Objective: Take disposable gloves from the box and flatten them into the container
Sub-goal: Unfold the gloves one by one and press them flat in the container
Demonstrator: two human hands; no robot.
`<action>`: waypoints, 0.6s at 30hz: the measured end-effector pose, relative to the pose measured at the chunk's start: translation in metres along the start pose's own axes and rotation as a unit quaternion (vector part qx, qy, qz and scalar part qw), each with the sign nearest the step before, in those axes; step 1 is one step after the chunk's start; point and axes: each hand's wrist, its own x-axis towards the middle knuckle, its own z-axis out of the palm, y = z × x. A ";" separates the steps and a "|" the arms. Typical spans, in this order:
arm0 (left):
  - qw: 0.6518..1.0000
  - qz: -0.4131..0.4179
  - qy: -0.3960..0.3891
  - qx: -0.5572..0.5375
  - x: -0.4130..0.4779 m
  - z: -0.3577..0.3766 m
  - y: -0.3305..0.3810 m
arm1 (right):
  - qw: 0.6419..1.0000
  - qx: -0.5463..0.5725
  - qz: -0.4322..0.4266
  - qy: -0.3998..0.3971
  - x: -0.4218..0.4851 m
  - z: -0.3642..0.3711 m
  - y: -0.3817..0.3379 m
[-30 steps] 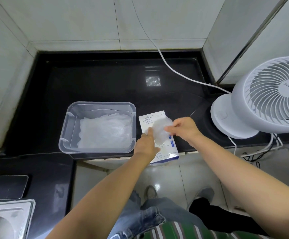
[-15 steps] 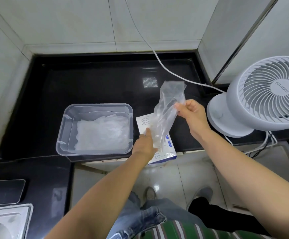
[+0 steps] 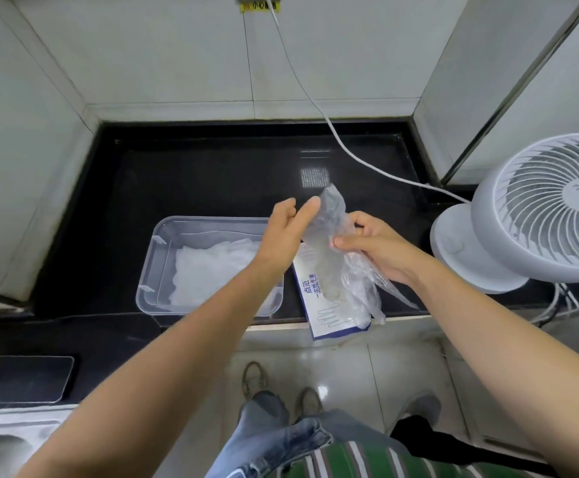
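Lifted off the box (image 3: 319, 313), the left hand (image 3: 286, 232) lies with straight fingers against the glove (image 3: 329, 215) top; the right hand (image 3: 374, 248) pinches its middle, above the box at the counter (image 3: 212, 174) front edge.

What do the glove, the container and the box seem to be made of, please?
Glove: thin clear plastic film, crinkled and see-through. Container: stiff translucent plastic, glossy walls. Box: probably printed cardboard, white and blue, crisp edges.
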 end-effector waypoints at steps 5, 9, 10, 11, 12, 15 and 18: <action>0.994 0.019 -0.078 0.073 0.011 -0.049 0.011 | 0.996 -0.054 0.029 -0.070 0.020 0.024 -0.014; 0.996 0.067 -0.039 0.033 0.008 -0.085 0.000 | 0.978 -0.150 0.110 -0.097 0.037 0.037 -0.024; 0.996 0.071 -0.031 0.048 0.007 -0.092 -0.001 | 0.969 -0.172 0.137 -0.113 0.039 0.040 -0.027; 0.995 0.072 -0.029 0.067 0.006 -0.098 -0.003 | 0.964 -0.185 0.151 -0.120 0.043 0.043 -0.027; 0.994 0.072 -0.033 0.082 0.006 -0.105 -0.005 | 0.965 -0.181 0.144 -0.122 0.048 0.046 -0.028; 0.991 0.068 -0.039 0.107 0.003 -0.125 -0.010 | 0.986 -0.119 0.075 -0.090 0.062 0.060 -0.030; 0.989 0.034 0.028 0.139 0.008 -0.142 -0.024 | 0.997 -0.060 0.025 0.041 0.079 0.074 -0.028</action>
